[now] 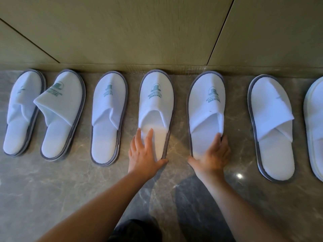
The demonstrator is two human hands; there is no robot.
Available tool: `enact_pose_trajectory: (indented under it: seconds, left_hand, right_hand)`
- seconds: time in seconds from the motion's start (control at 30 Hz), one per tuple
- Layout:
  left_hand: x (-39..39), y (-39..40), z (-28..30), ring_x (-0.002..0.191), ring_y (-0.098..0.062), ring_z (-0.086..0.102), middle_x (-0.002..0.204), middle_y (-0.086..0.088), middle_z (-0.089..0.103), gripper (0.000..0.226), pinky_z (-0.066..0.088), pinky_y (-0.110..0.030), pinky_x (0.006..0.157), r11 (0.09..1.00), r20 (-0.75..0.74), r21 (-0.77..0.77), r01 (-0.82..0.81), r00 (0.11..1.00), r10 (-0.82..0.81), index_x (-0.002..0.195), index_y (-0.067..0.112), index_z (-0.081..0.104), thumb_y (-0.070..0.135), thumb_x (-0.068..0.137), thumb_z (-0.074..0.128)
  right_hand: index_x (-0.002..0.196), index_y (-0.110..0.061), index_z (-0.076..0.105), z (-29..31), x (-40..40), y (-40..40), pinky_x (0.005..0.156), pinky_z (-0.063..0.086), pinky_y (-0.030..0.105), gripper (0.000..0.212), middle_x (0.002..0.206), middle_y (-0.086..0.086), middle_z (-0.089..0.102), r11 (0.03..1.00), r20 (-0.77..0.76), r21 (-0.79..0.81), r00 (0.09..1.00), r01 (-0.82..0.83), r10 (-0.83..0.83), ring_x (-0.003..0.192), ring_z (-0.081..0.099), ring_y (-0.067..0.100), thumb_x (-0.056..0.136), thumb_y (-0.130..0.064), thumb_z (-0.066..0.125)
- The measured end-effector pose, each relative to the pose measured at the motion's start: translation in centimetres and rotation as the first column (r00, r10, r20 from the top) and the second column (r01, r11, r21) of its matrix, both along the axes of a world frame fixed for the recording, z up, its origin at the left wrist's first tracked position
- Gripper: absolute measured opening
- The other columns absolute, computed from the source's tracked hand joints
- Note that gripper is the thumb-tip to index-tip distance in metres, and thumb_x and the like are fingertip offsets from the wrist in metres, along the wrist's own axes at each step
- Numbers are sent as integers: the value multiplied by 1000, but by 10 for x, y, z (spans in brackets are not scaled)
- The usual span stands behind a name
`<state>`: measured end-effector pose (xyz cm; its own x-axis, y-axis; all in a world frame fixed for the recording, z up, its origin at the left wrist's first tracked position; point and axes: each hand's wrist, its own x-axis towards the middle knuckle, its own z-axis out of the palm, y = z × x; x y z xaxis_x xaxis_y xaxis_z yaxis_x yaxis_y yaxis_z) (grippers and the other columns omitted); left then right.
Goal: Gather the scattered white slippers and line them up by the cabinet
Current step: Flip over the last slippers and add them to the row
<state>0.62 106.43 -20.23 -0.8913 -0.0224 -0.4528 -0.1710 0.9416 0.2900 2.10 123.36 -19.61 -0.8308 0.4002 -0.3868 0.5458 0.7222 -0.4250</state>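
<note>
Several white slippers with grey edging and a green logo lie in a row, toes against the base of the tan cabinet (157, 32). My left hand (145, 152) lies flat on the heel of the middle slipper (157, 102), fingers spread, thumb around its right edge. My right hand (212, 157) grips the heel of the slipper to its right (207, 105), fingers on the right edge, thumb at the back. Three slippers (109, 116) lie to the left, the second of them (63, 116) with its upper folded askew. Another slipper (272, 126) lies at the right.
A further white slipper (314, 128) is cut off by the right edge. The floor (52, 189) is glossy grey-brown marble. Dark clothing (134, 229) shows at the bottom centre between my forearms.
</note>
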Motion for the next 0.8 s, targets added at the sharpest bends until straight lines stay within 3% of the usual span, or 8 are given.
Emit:
enact_pose_trajectory:
  seconds: [0.43,0.53,0.63,0.7,0.8]
  left_hand:
    - [1,7,16,140,-30,3,154,-1,-6,99,8,-51,113,1000,-44,-13,-25,999,24,138,30,2,63,65,61]
    - [-1,17,32,140,-30,4,154,-5,-1,87,6,-50,114,995,-130,43,93,988,-87,140,27,11,54,72,60]
    - [-4,38,46,140,-30,10,154,-6,9,80,4,-44,112,967,-195,93,237,957,-216,139,24,20,49,74,59]
    - [-7,60,49,140,-28,11,154,-3,11,80,6,-43,113,936,-162,109,335,935,-315,139,25,19,53,75,57]
    - [-11,89,38,142,-26,-1,156,1,-3,85,4,-45,115,849,-18,70,523,852,-523,141,31,2,59,76,50]
  right_hand:
    - [140,-3,13,3,-1,6,107,22,47,107,148,24,17,1000,8,0,1000,-23,23,132,22,39,60,-31,78]
    - [141,-5,14,8,-1,13,109,20,43,101,149,23,15,998,-2,-2,998,-68,68,134,21,36,66,-41,72]
    - [136,-5,29,19,-1,33,106,25,42,82,144,23,31,996,-83,-14,993,-89,87,129,32,36,72,-39,68]
    - [129,-5,40,24,1,52,102,33,44,70,135,21,45,999,-150,16,988,-45,46,122,42,37,73,-36,68]
    - [125,-7,45,28,9,83,100,37,46,63,134,20,47,992,-205,99,977,82,-61,122,43,35,71,-28,71]
